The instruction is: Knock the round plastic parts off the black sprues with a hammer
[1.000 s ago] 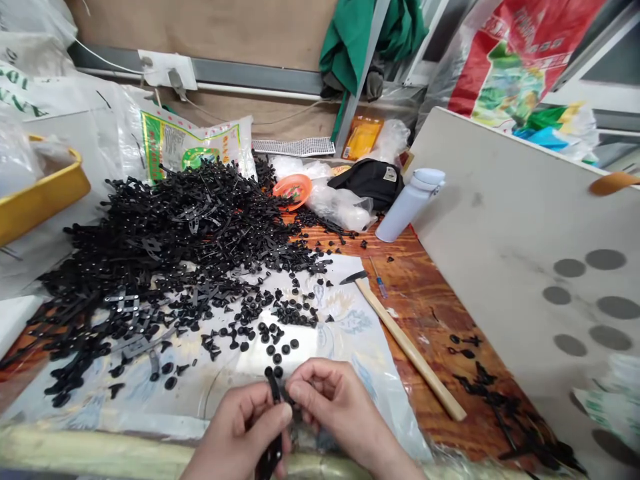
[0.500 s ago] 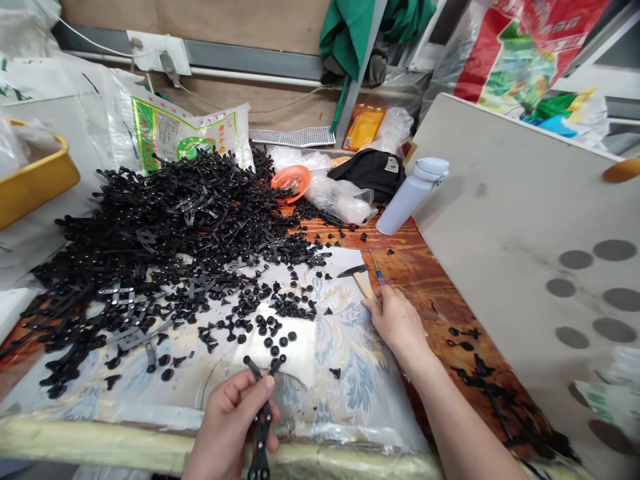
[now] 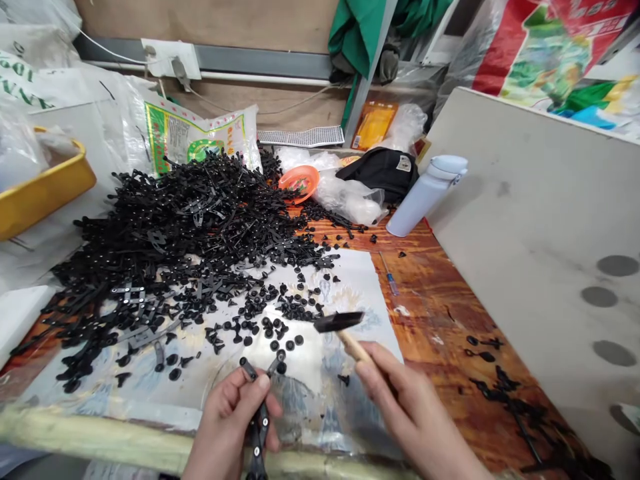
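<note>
Pinched in my left hand [image 3: 234, 415] is a black jointed linkage [image 3: 260, 430], its arms fastened with silvery rivets. Two arms spread upward past my thumb, and the lower end runs toward the bottom edge of the view. My right hand [image 3: 400, 393] grips the wooden handle of a hammer [image 3: 345, 325], whose dark head is raised above the work surface, right of the linkage. Several round black caps [image 3: 280, 343] lie on a pale pad [image 3: 305, 363] just beyond my left hand. A lone black plug [image 3: 343, 380] lies between my hands.
A large heap of black linkages [image 3: 200, 220] covers the left and back. A blue-handled screwdriver [image 3: 390, 277], an orange dish [image 3: 300, 183], a light blue bottle [image 3: 425, 193] and a black pouch [image 3: 380, 173] lie beyond. A grey panel [image 3: 530, 200] borders the right; a yellow bin [image 3: 47, 190] stands left.
My right hand has lifted the hammer off the table and brought it closer and leftward. My left hand still holds the linkage in nearly the same place. The view has shifted slightly.
</note>
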`<state>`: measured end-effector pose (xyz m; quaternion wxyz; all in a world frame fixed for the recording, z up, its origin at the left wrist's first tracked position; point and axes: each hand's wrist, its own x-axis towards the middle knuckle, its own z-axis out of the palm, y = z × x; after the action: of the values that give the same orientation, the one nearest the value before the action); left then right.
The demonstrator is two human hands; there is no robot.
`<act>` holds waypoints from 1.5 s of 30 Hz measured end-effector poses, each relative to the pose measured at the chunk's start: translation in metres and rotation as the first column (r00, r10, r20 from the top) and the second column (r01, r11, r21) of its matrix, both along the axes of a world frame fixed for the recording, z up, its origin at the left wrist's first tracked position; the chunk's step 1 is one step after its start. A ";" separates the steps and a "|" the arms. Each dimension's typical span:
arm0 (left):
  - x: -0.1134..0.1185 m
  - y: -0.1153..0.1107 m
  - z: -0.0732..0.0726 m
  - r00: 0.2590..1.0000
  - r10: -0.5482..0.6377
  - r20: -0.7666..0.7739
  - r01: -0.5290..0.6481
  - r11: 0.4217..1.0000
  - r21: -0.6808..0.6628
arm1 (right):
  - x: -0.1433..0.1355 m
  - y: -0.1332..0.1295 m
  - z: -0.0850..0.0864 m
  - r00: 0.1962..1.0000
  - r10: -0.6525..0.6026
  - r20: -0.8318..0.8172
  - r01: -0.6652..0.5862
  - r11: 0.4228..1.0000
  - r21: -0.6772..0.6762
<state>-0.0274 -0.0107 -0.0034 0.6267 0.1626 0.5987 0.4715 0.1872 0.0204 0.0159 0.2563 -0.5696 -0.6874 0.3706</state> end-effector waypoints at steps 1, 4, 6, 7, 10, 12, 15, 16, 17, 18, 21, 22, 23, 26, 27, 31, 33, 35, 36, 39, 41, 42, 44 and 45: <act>-0.001 0.000 0.000 1.000 0.005 -0.003 -0.006 1.000 -0.008 | -0.005 -0.005 -0.001 1.000 0.024 -0.018 -0.025 1.000 -0.005; -0.004 -0.001 -0.002 1.000 0.018 0.013 -0.017 0.998 -0.052 | -0.011 -0.013 -0.007 0.999 0.041 -0.028 -0.042 0.999 -0.025; -0.005 -0.002 -0.004 0.999 0.021 0.037 -0.017 0.996 -0.089 | -0.011 -0.015 -0.012 0.999 0.039 -0.016 -0.039 0.998 -0.040; -0.005 -0.002 -0.005 0.999 0.023 0.048 -0.018 0.994 -0.104 | -0.010 -0.015 -0.014 0.999 0.032 -0.011 -0.032 0.999 -0.044; -0.004 -0.003 -0.006 0.998 0.026 0.061 -0.019 0.992 -0.124 | -0.008 -0.017 -0.019 1.000 0.021 -0.010 -0.022 0.998 -0.060; -0.003 -0.004 -0.006 0.998 0.012 0.054 -0.005 0.993 -0.122 | -0.007 -0.019 -0.020 1.000 0.026 -0.011 -0.027 0.996 -0.086; -0.003 -0.007 -0.007 1.000 -0.016 0.022 0.019 0.992 -0.121 | -0.007 -0.020 -0.020 0.999 0.038 -0.012 -0.039 0.992 -0.123; -0.003 -0.008 -0.007 1.000 -0.027 0.010 0.028 0.992 -0.121 | -0.007 -0.021 -0.020 0.999 0.037 -0.012 -0.038 0.991 -0.130; -0.002 -0.009 -0.007 0.999 -0.040 -0.002 0.039 0.992 -0.122 | -0.007 -0.021 -0.019 0.999 0.035 -0.014 -0.037 0.991 -0.131; -0.002 -0.009 -0.008 0.999 -0.051 -0.012 0.049 0.991 -0.121 | -0.007 -0.021 -0.019 0.999 0.033 -0.017 -0.035 0.991 -0.130; 0.001 -0.008 -0.009 0.998 -0.064 -0.026 0.061 0.993 -0.106 | -0.007 -0.023 -0.019 0.999 0.036 -0.030 -0.039 0.991 -0.124; 0.002 -0.007 -0.009 0.998 -0.063 -0.029 0.060 0.993 -0.098 | -0.007 -0.024 -0.019 0.999 0.038 -0.034 -0.042 0.991 -0.125; 0.003 -0.007 -0.009 0.998 -0.061 -0.034 0.058 0.994 -0.093 | -0.007 -0.025 -0.019 0.999 0.037 -0.037 -0.041 0.991 -0.125; 0.003 -0.006 -0.010 0.996 -0.070 -0.047 0.065 0.993 -0.098 | -0.006 -0.028 -0.020 0.999 0.026 -0.038 -0.030 0.992 -0.123; 0.002 -0.006 -0.011 0.996 -0.076 -0.046 0.071 0.992 -0.105 | -0.005 -0.028 -0.020 0.999 0.025 -0.035 -0.029 0.992 -0.125; 0.000 -0.006 -0.011 0.995 -0.100 -0.031 0.095 0.986 -0.135 | -0.004 -0.029 -0.018 0.999 0.026 -0.025 -0.029 0.992 -0.125; -0.001 -0.005 -0.010 0.995 -0.097 -0.027 0.093 0.987 -0.133 | -0.006 -0.029 -0.015 0.999 0.034 -0.018 -0.036 0.993 -0.115; 0.000 -0.005 -0.009 0.996 -0.092 -0.021 0.089 0.989 -0.119 | -0.009 -0.028 -0.013 0.999 0.053 -0.009 -0.054 0.994 -0.100; 0.000 -0.005 -0.009 0.996 -0.092 -0.018 0.090 0.990 -0.113 | -0.012 -0.027 -0.013 0.998 0.057 -0.007 -0.058 0.995 -0.084; 0.001 -0.005 -0.009 0.995 -0.096 -0.017 0.093 0.990 -0.107 | -0.019 -0.025 -0.012 0.998 0.066 -0.012 -0.066 0.998 -0.003; 0.002 -0.006 -0.010 0.996 -0.090 -0.015 0.088 0.991 -0.100 | -0.022 -0.024 -0.010 0.995 0.094 -0.018 -0.093 0.995 0.034; 0.002 -0.006 -0.011 0.996 -0.085 -0.014 0.083 0.992 -0.096 | -0.022 -0.024 -0.009 0.994 0.111 -0.012 -0.110 0.993 0.044; 0.003 -0.007 -0.012 0.997 -0.074 -0.016 0.072 0.994 -0.088 | -0.022 -0.024 -0.006 0.991 0.131 0.007 -0.132 0.988 0.082; 0.003 -0.008 -0.012 0.997 -0.069 -0.020 0.067 0.994 -0.086 | -0.021 -0.025 -0.004 0.992 0.126 0.013 -0.127 0.983 0.129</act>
<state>-0.0241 -0.0182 -0.0157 0.6418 0.1612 0.6195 0.4223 0.1664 -0.0042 0.0118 0.2670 -0.5077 -0.7455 0.3393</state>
